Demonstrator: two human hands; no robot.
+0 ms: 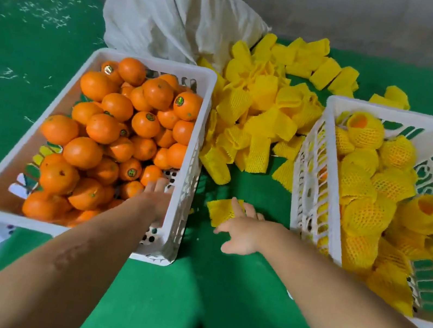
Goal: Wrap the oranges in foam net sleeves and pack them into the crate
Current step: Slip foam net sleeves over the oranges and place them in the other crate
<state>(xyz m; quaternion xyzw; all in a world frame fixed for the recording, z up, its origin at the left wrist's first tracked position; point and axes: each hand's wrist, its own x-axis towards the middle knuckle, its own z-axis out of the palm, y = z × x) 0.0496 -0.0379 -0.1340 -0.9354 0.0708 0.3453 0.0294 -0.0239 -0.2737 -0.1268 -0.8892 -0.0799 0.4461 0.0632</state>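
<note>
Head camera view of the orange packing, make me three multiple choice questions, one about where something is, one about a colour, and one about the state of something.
1. Where does the pile of loose foam sleeves lie?
A. Between the two crates
B. Inside the left crate
C. On the white sack

2. What colour is the surface under the crates?
A. Blue
B. Green
C. Brown

3. What is the right hand doing?
A. Holding a bare orange
B. Resting on the right crate's rim
C. Touching a single foam sleeve on the green surface

Answers:
1 A: the sleeves lie between the left crate of bare oranges and the right crate of wrapped ones.
2 B: green shows all round the crates.
3 C: its fingers lie on one sleeve, apart from the pile.
</note>
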